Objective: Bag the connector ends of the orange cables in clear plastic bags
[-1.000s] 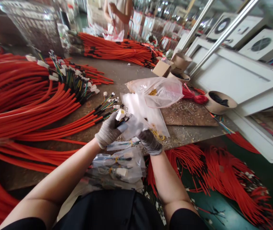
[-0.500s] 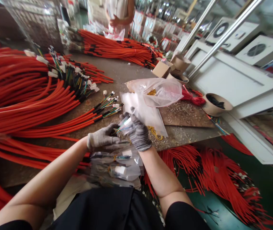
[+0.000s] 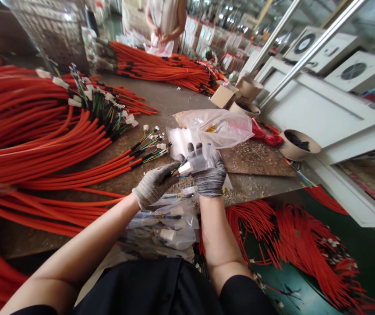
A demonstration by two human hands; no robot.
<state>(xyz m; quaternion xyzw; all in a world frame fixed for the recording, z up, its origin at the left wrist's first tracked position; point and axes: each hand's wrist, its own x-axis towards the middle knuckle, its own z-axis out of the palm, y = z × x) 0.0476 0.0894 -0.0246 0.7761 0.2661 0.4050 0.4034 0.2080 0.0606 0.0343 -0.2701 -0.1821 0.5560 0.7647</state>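
My left hand (image 3: 154,184), in a grey knitted glove, is closed on a cable end whose thin coloured wires run to a white connector (image 3: 185,168). My right hand (image 3: 211,178), gloved too, holds a small clear plastic bag (image 3: 202,161) lying over its fingers, beside the connector. Whether the connector is inside the bag's mouth I cannot tell. Below my hands, in front of my body, lie several bagged cable ends (image 3: 168,216), some tied with yellow. A stack of clear bags (image 3: 178,139) sits just beyond my hands.
Thick coils of orange cable (image 3: 43,131) fill the left of the table. A large plastic bag (image 3: 222,124) lies beyond my right hand. A cardboard tub (image 3: 297,144) stands at the right edge; more orange cables (image 3: 312,249) hang below. A person (image 3: 166,22) stands across the table.
Both hands have moved right with the cable end and bag. My right hand has turned and its fingers now spread beneath the bag; the white connector shows more clearly.
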